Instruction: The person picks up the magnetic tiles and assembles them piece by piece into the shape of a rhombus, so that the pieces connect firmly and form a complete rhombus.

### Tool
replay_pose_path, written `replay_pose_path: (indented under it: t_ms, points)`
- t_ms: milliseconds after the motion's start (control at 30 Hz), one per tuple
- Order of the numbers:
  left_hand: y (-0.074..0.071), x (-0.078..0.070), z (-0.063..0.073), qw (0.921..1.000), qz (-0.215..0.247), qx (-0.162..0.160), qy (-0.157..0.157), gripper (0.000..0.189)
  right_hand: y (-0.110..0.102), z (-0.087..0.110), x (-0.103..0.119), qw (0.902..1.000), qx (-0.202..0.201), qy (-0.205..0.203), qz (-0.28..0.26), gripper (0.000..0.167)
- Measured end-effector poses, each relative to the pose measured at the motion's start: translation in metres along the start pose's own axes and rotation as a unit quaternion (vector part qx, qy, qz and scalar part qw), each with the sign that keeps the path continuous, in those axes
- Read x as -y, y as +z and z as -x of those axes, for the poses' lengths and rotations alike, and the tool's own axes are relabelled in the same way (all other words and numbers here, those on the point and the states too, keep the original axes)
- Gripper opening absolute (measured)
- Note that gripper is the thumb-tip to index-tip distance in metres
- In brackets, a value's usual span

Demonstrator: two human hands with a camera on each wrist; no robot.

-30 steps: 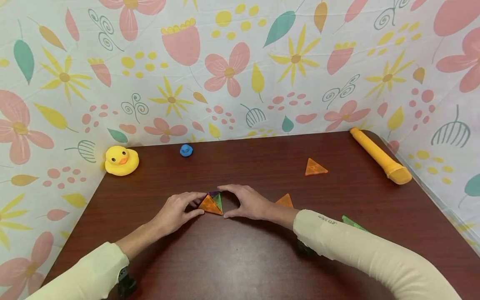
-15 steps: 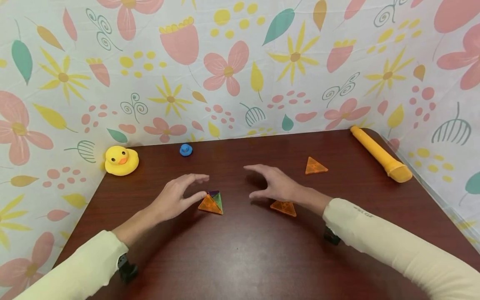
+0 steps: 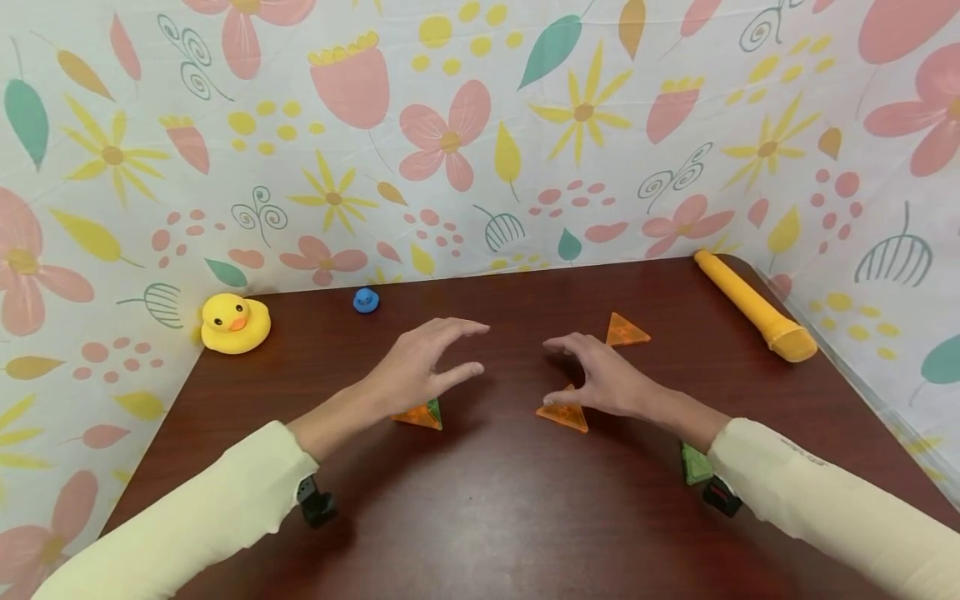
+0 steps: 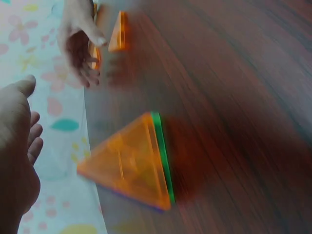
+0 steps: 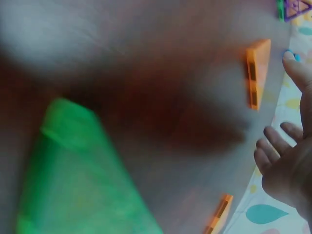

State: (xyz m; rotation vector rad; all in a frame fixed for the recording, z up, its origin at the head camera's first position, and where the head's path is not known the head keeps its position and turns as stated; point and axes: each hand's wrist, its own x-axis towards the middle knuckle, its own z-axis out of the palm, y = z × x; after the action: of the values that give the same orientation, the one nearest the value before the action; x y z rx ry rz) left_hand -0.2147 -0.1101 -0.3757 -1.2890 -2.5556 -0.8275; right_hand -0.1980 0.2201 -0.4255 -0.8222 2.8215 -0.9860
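A small pyramid [image 4: 129,165] of see-through orange, green and purple triangular magnetic tiles stands on the table, partly hidden by the left wrist in the head view. My left hand [image 3: 423,362] is raised above and beyond it, thumb and fingers spread, holding nothing. To the right, my right hand [image 3: 603,375] hovers with its thumb apart from loosely bent fingers, nothing between them. Its thumb overlaps an orange triangular tile [image 3: 567,417] in the head view. Farther back lies a second orange tile [image 3: 627,331]. Beside the right sleeve is a green triangular tile [image 3: 694,464], large and blurred in the right wrist view.
Along the back of the brown table [image 3: 480,517] sit a yellow rubber duck [image 3: 236,325] and a small blue duck [image 3: 365,300]. A yellow microphone-shaped toy [image 3: 753,304] lies at the back right. Patterned cloth [image 3: 450,208] walls off the back and sides.
Both hands have come away from the pyramid, which stays standing. My right hand has moved right to the orange tiles; my left has lifted and shifted right, spreading its fingers.
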Motion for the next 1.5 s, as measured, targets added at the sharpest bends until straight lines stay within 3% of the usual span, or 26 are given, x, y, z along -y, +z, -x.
replay_pose_path:
  t_ms: [167,300,500,700,967,1200,1500]
  points:
    - [0.02,-0.017,-0.017,0.9995,-0.008,0.027,0.012,0.05,0.008,0.016,0.002,0.999,-0.026,0.009,0.034,0.079]
    - [0.039,-0.028,-0.023,0.998,-0.007,0.062,-0.006,0.05,0.013,0.027,0.007,0.9973,-0.047,0.02,0.053,0.079]
    - [0.068,-0.036,-0.023,0.9944,0.0,0.102,-0.028,0.045,0.02,0.039,0.012,0.9948,-0.061,0.035,0.074,0.077]
    - [0.089,-0.041,-0.018,0.9925,0.002,0.118,-0.033,0.037,0.026,0.043,0.016,0.994,-0.073,0.031,0.075,0.07]
    - [0.104,-0.04,-0.012,0.9935,-0.014,0.112,-0.015,0.03,0.027,0.044,0.02,0.9952,-0.076,0.022,0.057,0.066]
    - [0.108,-0.039,-0.009,0.9962,-0.014,0.086,-0.005,0.021,0.03,0.041,0.024,0.9972,-0.066,0.007,0.035,0.063]
    - [0.109,-0.038,-0.003,0.9969,-0.051,0.058,0.012,0.018,0.031,0.033,0.028,0.9989,-0.044,-0.002,0.015,0.063]
